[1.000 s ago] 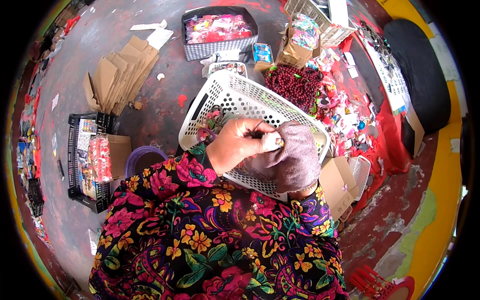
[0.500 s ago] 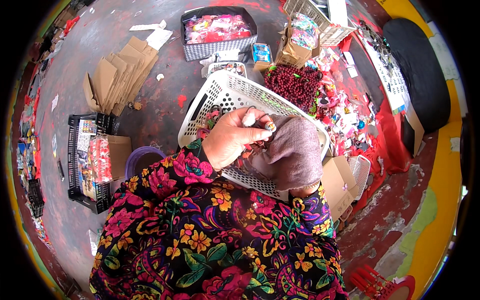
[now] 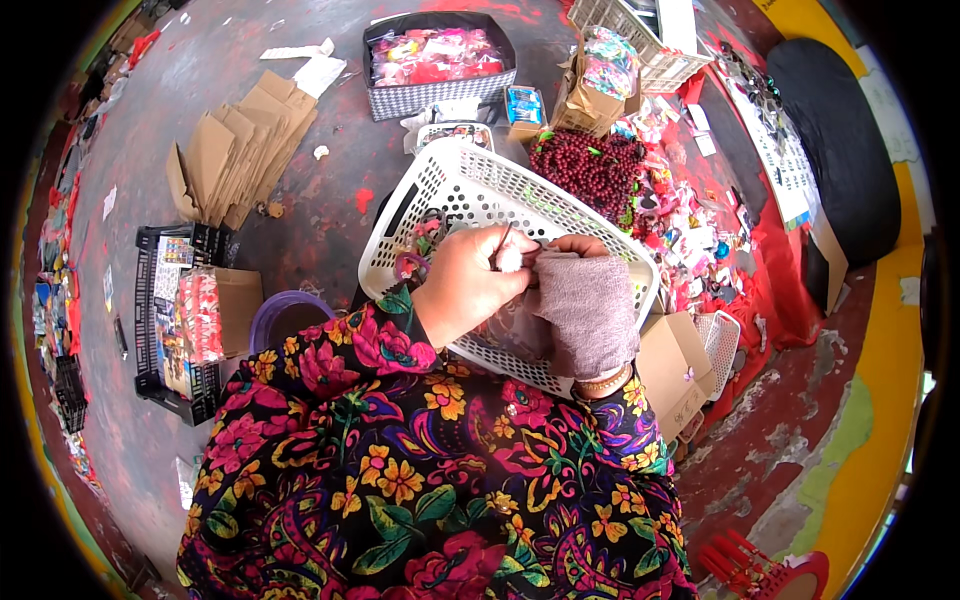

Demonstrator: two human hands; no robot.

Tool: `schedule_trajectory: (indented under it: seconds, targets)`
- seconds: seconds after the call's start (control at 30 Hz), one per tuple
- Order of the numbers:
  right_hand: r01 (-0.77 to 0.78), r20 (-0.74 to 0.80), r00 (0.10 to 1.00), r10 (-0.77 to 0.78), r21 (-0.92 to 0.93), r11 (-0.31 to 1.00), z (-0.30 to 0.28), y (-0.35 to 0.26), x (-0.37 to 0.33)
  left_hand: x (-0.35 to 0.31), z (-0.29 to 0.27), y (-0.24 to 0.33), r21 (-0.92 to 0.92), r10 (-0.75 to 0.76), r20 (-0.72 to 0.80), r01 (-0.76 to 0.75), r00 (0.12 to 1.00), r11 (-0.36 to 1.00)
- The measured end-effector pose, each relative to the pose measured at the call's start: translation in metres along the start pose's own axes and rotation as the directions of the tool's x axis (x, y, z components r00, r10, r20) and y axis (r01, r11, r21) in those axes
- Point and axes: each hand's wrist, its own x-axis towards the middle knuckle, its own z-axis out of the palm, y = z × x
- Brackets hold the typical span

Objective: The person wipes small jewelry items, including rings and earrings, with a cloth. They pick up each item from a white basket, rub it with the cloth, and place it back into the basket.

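Note:
Both of my hands are close together over a white perforated plastic basket (image 3: 400, 195). My left hand (image 3: 468, 285) is closed, pinching what looks like a dark hair tie with a white pompom (image 3: 509, 260). A mauve cloth (image 3: 592, 310) wraps over most of my right hand (image 3: 583, 244), whose curled fingers show at the cloth's upper edge and meet the left fingertips. Whatever lies between the fingertips is hidden. Pink and dark hair accessories (image 3: 412, 262) rest in the basket by my left hand. A clear plastic bag (image 3: 515, 330) lies below my hands.
Beyond the basket stand a checked fabric bin (image 3: 440, 100) of pink packets and a heap of dark red beads (image 3: 590, 175). Flattened cardboard (image 3: 240, 150), a black crate (image 3: 150, 330) and a purple bucket (image 3: 265, 325) are at left. An open carton (image 3: 675, 365) is at right.
My right hand has turned and its fingers now show above the cloth, meeting the left hand. The left hand has turned, and the small shiny piece at its fingertips is now hidden.

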Motion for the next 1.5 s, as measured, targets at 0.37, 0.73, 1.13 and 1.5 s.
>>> schedule_trajectory:
  seconds: [0.37,0.73,1.13,1.5]
  targets:
    - [-0.197,0.115,0.980,0.160,0.520,0.831,-0.010,-0.004,0.002,0.000,-0.003,0.007,-0.404,-0.133,0.101,0.163,0.986,0.900]
    - [0.384,0.175,0.923,-0.343,-0.345,0.856,-0.018,0.001,0.001,0.001,-0.003,0.001,-0.399,-0.059,0.184,0.130,0.981,0.908]
    - [0.273,0.134,0.961,-0.242,-0.331,0.903,-0.013,-0.004,-0.006,0.001,0.000,0.002,-0.390,0.044,0.157,0.021,0.987,0.921]
    - [-0.131,0.087,0.991,0.099,0.569,0.812,-0.005,0.009,-0.006,0.001,-0.005,-0.006,-0.493,0.166,0.082,-0.105,0.983,0.864]
